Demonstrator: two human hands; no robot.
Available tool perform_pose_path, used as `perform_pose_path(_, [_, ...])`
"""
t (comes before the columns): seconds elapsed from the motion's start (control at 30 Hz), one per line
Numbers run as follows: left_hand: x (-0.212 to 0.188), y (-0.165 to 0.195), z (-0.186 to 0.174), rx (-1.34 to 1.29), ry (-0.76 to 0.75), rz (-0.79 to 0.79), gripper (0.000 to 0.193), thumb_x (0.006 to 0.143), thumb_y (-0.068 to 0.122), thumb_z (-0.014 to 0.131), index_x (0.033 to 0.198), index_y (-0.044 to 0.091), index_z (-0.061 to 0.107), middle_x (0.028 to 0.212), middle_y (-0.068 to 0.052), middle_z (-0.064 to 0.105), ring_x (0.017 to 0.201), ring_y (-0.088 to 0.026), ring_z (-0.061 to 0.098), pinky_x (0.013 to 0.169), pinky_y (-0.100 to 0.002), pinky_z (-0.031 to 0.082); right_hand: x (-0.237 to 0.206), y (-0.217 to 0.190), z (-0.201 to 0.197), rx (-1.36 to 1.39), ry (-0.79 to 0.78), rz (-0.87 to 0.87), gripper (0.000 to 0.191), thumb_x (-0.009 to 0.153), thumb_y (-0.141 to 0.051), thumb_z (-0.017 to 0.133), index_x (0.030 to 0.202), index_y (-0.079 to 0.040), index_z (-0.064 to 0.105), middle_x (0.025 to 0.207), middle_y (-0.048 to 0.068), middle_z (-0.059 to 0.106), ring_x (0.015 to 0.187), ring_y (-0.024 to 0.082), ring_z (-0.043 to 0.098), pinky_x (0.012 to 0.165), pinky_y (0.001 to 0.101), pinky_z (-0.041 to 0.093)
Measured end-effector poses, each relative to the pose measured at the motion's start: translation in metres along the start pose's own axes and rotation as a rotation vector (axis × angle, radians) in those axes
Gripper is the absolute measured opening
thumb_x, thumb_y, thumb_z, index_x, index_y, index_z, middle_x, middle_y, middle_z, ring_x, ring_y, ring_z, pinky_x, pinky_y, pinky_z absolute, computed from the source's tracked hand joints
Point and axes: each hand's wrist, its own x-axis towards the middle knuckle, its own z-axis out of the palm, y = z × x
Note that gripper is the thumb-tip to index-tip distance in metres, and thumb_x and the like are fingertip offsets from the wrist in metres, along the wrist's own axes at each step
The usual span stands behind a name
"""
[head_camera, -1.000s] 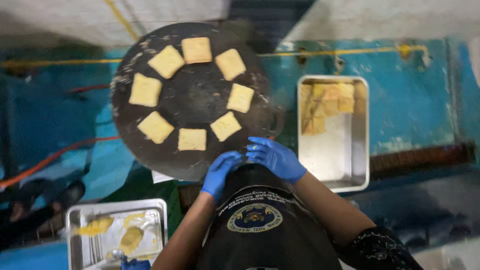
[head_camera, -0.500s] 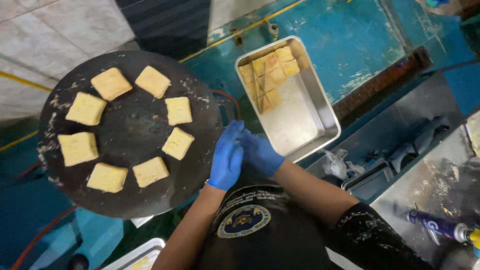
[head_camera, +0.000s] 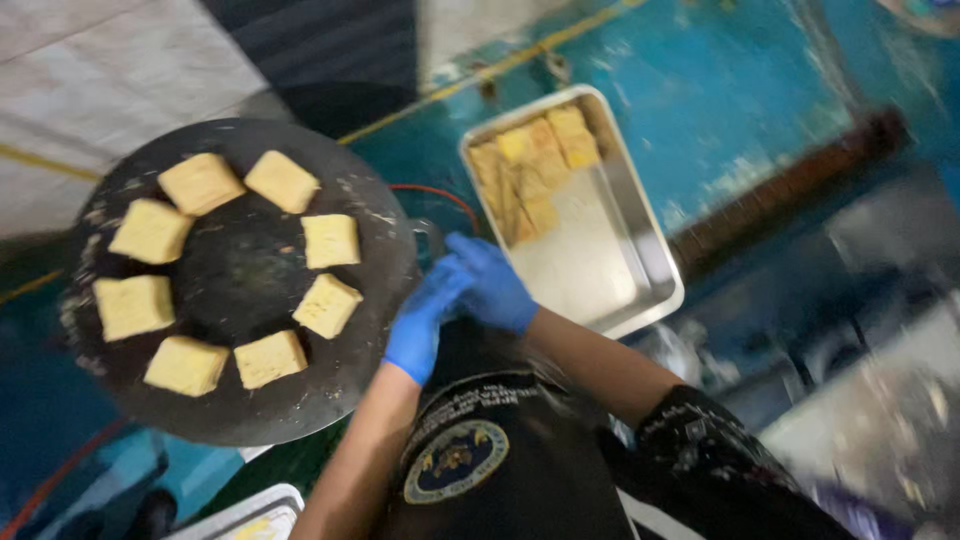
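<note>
You are pressing your blue-gloved left hand (head_camera: 422, 322) and right hand (head_camera: 492, 282) together, gripping nothing, between the round black griddle (head_camera: 240, 275) of yellow squares and the steel tray (head_camera: 640, 250); keep gloves off the griddle's rim.

Worn teal counter (head_camera: 740, 90) beside white tiles (head_camera: 90, 70).

Worn blue-painted surface (head_camera: 760, 90), scuffed and patchy, with a yellow line running across its far side. Resting on it at left – a round black griddle (head_camera: 235, 280), seven square yellow bread slices (head_camera: 330, 240) ringed about its middle. Just beside the griddle, at right – a rectangular steel tray (head_camera: 650, 270), tilted in view, with a stack of yellowish slices (head_camera: 535, 170) crowded into its far end, near end bare. Red hose (head_camera: 440, 195) curving between griddle and tray.
</note>
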Motion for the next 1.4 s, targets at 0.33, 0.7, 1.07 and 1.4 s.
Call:
perform_pose_path(0.33, [-0.079, -0.098, -0.104, 0.386, 0.890, 0.146, 0.025, 0.102, 0.014, 0.059, 0.114, -0.003, 0.073, 0.097, -0.009, 0.074, 0.090, -0.017, 0.066, 0.085, -0.032, 0.054, -0.009, 0.293, 0.020, -0.322, -0.320, 0.950, 0.082, 0.085, -0.062, 0.068, 0.135, 0.003, 0.063, 0.135, 0.028, 0.063, 0.130, 0.040, 0.058, 0.112, 0.0447, 0.043])
perform_pose_path(0.7, [-0.200, -0.217, -0.066, 0.288, 1.760, -0.135, 0.025, 0.093, 0.015, 0.060, 0.105, 0.002, 0.078, 0.096, -0.015, 0.079, 0.087, -0.028, 0.073, 0.083, -0.040, 0.057, 0.082, 0.308, 0.070, -0.394, -0.720, 1.230, 0.099, 0.081, -0.077, 0.063, 0.128, 0.011, 0.066, 0.126, 0.024, 0.069, 0.121, 0.033, 0.064, 0.102, 0.0408, 0.049])
perform_pose_path(1.07, [-0.113, -0.168, -0.084, 0.457, 1.461, 0.017, 0.028, 0.093, 0.020, 0.059, 0.114, 0.007, 0.072, 0.102, -0.016, 0.078, 0.096, -0.029, 0.076, 0.088, -0.036, 0.059, 0.070, 0.302, 0.064, -0.188, -0.366, 1.357, 0.071, 0.086, -0.057, 0.059, 0.129, 0.000, 0.063, 0.101, 0.013, 0.061, 0.092, 0.025, 0.056, 0.079, 0.0361, 0.046])
perform_pose_path(1.4, [-0.113, -0.156, -0.118, 0.672, 1.470, -0.030, 0.027, 0.091, 0.019, 0.064, 0.114, 0.008, 0.074, 0.108, -0.015, 0.076, 0.103, -0.028, 0.073, 0.092, -0.036, 0.053, 0.040, 0.299, -0.001, 1.123, -0.059, 1.382, 0.048, 0.091, -0.039, 0.056, 0.129, -0.009, 0.062, 0.078, 0.004, 0.054, 0.067, 0.017, 0.049, 0.058, 0.0318, 0.042])
